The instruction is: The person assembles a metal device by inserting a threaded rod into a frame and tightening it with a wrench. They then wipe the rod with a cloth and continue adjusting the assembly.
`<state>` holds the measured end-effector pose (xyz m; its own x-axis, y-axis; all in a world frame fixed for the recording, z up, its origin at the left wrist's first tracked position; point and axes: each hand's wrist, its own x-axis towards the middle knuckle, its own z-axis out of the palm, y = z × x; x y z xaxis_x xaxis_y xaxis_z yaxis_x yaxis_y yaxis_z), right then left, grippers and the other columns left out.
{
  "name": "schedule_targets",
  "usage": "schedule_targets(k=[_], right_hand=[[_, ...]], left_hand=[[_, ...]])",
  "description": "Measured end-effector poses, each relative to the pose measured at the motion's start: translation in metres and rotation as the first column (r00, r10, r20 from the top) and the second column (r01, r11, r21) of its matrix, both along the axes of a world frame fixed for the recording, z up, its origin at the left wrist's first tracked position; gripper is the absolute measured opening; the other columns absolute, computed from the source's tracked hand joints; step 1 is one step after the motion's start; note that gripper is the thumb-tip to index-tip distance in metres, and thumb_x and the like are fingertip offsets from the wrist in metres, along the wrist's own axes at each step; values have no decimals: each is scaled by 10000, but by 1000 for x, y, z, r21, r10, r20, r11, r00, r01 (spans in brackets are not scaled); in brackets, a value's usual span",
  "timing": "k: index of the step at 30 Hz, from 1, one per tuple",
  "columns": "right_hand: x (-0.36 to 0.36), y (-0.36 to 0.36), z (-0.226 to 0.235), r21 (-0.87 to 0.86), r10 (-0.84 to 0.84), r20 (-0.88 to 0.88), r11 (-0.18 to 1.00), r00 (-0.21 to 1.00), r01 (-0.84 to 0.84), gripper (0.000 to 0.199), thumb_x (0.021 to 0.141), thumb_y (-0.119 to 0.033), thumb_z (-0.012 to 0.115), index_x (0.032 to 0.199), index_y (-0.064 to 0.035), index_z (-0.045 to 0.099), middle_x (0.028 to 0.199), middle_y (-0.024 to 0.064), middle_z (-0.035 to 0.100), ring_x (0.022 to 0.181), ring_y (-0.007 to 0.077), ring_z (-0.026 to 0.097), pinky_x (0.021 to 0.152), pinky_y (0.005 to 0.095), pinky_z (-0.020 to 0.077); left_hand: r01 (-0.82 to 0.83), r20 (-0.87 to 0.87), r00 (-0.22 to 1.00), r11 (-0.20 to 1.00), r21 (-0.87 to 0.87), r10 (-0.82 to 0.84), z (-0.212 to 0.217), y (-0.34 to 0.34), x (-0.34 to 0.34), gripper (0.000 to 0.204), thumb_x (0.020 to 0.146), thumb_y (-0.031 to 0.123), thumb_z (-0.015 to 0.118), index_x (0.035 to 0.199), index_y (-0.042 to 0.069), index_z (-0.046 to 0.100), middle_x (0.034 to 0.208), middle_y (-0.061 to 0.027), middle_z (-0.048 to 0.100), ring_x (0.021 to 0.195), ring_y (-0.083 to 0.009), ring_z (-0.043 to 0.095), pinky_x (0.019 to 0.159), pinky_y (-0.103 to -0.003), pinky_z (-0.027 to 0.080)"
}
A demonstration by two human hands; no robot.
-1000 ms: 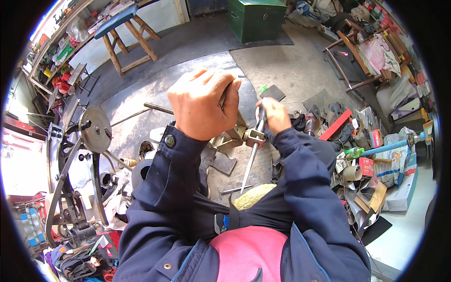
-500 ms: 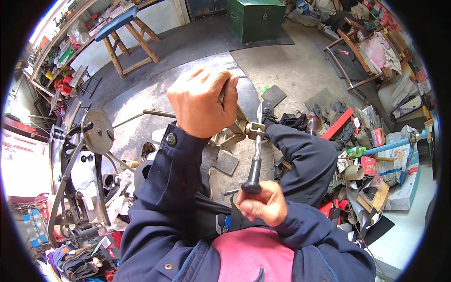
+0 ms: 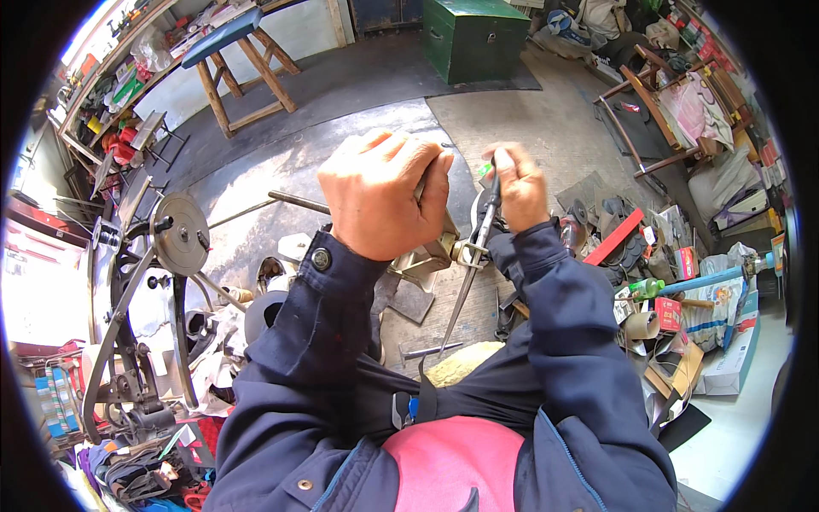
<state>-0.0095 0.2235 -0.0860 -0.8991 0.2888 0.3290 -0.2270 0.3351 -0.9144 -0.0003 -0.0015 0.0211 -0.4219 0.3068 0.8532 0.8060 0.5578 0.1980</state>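
Note:
My left hand (image 3: 384, 192) is closed in a fist over the top of a dull brass-coloured metal frame (image 3: 426, 261). Most of what its fingers wrap is hidden. Just right of it, a crank bar (image 3: 463, 294) passes through a small square bracket on the frame. The bar's thin tapered end points toward my lap, and its black handle (image 3: 494, 189) is on the far side. My right hand (image 3: 522, 189) grips that handle, slightly smeared by motion.
At left stands a hand-cranked machine with a round wheel (image 3: 181, 236). A blue-topped wooden stool (image 3: 239, 64) and a green chest (image 3: 474, 41) are at the back. Cluttered boxes and a red bar (image 3: 614, 236) lie at right. A yellow fluffy pad (image 3: 463, 363) sits between my legs.
My right hand has swung away from my lap to the far side with the black handle. The crank bar has turned about half a turn. My left hand keeps its grip.

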Motion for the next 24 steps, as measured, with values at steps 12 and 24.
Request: schedule_targets(k=[12, 24], right_hand=[[218, -95, -77, -787, 603, 387, 611, 698, -91, 773, 1051, -661, 287, 1110, 6, 673, 801, 90, 679, 609, 148, 605, 564, 313, 480], [117, -33, 107, 44, 99, 63, 994, 993, -101, 427, 932, -243, 791, 640, -40, 556, 600, -38, 532, 549, 46, 420, 493, 255, 322]], left_hand=[[-14, 1, 1000, 998, 54, 14, -2, -2, -4, 59, 819, 75, 738, 787, 42, 700, 685, -93, 657, 621, -296, 655, 608, -340, 518], [5, -50, 999, 996, 90, 0, -4, 1, 1, 106, 823, 173, 733, 762, 131, 657, 688, -34, 628, 640, -267, 641, 583, -368, 485]])
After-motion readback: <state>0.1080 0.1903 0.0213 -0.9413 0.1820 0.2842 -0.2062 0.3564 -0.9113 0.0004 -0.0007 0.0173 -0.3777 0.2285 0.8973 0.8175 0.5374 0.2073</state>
